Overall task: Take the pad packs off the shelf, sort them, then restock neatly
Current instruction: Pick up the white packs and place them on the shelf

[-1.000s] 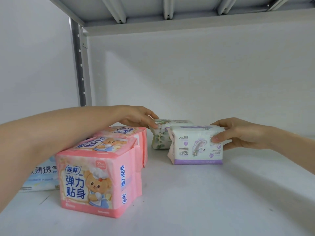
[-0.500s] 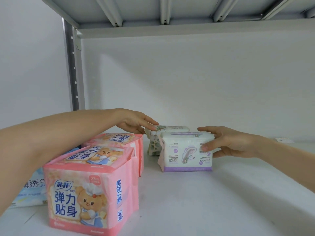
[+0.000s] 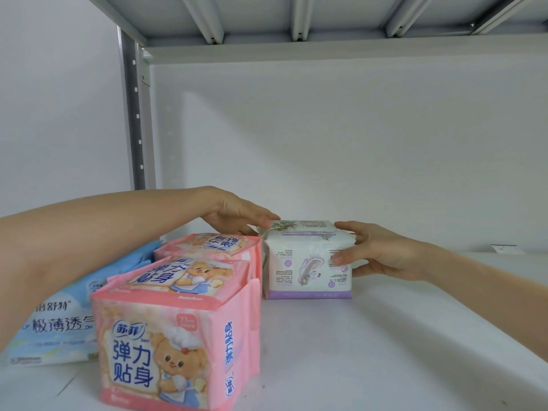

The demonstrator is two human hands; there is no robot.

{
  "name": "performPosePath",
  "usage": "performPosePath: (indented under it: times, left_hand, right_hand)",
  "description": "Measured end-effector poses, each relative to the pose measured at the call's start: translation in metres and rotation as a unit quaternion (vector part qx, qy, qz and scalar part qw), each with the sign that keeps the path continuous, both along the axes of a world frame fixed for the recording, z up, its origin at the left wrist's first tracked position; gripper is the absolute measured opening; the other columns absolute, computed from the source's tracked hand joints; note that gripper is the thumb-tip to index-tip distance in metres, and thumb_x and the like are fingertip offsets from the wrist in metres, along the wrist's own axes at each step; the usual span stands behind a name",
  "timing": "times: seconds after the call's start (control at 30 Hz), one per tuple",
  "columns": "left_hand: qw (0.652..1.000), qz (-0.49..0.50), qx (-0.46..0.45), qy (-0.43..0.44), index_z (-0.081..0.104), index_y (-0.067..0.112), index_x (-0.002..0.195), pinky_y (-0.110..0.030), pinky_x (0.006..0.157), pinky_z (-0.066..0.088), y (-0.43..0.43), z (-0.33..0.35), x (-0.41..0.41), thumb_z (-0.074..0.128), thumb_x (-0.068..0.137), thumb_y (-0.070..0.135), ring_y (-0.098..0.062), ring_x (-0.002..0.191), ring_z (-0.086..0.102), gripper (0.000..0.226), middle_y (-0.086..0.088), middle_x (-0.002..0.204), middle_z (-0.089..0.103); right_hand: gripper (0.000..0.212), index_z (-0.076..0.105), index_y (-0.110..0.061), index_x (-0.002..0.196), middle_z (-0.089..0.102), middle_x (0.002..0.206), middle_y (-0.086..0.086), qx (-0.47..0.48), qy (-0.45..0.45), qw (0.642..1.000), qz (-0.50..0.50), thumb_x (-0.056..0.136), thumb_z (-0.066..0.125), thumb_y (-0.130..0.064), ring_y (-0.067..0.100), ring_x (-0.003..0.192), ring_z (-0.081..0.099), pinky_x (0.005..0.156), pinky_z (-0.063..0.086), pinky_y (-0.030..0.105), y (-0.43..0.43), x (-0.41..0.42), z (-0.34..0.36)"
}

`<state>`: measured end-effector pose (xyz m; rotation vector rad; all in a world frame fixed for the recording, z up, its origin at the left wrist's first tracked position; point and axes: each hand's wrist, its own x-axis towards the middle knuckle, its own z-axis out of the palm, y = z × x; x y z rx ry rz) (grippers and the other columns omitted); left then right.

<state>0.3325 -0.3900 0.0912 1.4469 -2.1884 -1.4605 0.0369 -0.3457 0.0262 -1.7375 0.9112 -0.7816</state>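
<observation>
At the far left a pale blue plastic pad pack [image 3: 59,321] lay on the white shelf board [image 3: 385,336], partly hidden under the person's left forearm. A grey perforated metal upright [image 3: 135,114] rose behind it to the ribbed underside of the upper shelf [image 3: 296,19].

Just right of the blue one stood a pink plastic pad pack with a cartoon bear [image 3: 166,345], nearest the camera, and a second pink pack of the same print [image 3: 213,247] sat directly behind, the two touching.

Above that rear pack the left hand [image 3: 237,215] reached across. Its fingers were stretched almost straight, released rather than clenched, and the tips touched the top left corner of a white soft pack printed with green leaves [image 3: 299,225]. That pack stood at the back, mostly hidden; only its top edge showed.

Directly in front of it, seemingly pressed against it, stood a white soft pack with a purple base band [image 3: 308,265] — upright on the shelf board, just beside the rear pink pack.

The right hand [image 3: 382,253] grasped this pack's right end, thumb on the front face and fingers curled over the top edge. Whether those fingers also reached the leaf-printed pack could not be told.

Far to the right, well apart from everything else, a small white label [image 3: 507,249] lay at the back of the shelf.
</observation>
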Motion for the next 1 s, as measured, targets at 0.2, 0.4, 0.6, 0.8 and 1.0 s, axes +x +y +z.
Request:
performPosePath:
  times: [0.2,0.4,0.6,0.8,1.0]
  left_hand:
    - [0.999,0.002,-0.009,-0.041,0.021,0.032,0.152,-0.040,0.115,0.033,0.007,0.000,0.004,0.098,0.028,0.042,-0.016,0.134,0.045,0.146,0.004,0.153,0.037]
    - [0.999,-0.001,-0.011,-0.050,0.020,0.035,0.152,-0.043,0.116,0.030,0.009,0.000,-0.002,0.097,0.036,0.037,-0.017,0.137,0.040,0.139,0.006,0.157,0.029]
    - [0.998,0.000,-0.017,-0.064,0.026,0.042,0.145,-0.041,0.114,0.033,0.010,0.000,-0.005,0.096,0.039,0.034,-0.015,0.133,0.045,0.127,0.008,0.151,0.039]
    - [0.992,0.044,-0.056,-0.105,0.025,0.034,0.151,-0.037,0.119,0.024,0.013,0.004,-0.006,0.076,0.067,0.023,-0.014,0.143,0.028,0.099,0.005,0.158,0.027]
    - [0.969,0.069,-0.141,-0.191,0.038,0.032,0.146,-0.028,0.113,0.022,0.032,0.018,-0.010,0.080,0.068,0.035,-0.011,0.145,0.022,0.088,0.008,0.154,0.034]
  right_hand:
    - [0.075,0.058,-0.028,0.119,0.074,0.108,-0.007,-0.009,-0.003,1.000,-0.022,0.053,0.090,-0.013,0.015,0.099,0.072,0.071,0.060,0.031,0.005,0.010,-0.002]
    - [0.087,0.052,-0.027,0.123,0.074,0.107,-0.009,-0.015,-0.010,0.998,-0.057,0.045,0.089,-0.019,0.014,0.097,0.072,0.071,0.060,0.033,0.014,0.009,-0.002]
    - [0.104,0.044,-0.017,0.141,0.070,0.117,-0.004,-0.017,0.007,0.997,-0.074,0.047,0.088,-0.019,0.014,0.096,0.072,0.068,0.060,0.031,0.020,0.009,0.001]
    - [0.111,0.044,-0.022,0.142,0.068,0.120,-0.011,-0.049,0.073,0.990,-0.107,0.041,0.088,-0.036,0.010,0.106,0.067,0.082,0.058,0.035,0.021,0.008,0.005]
    - [0.097,0.040,-0.024,0.144,0.059,0.130,-0.008,-0.093,0.130,0.975,-0.154,0.061,0.087,-0.038,0.013,0.115,0.059,0.091,0.051,0.034,0.028,0.009,0.011]
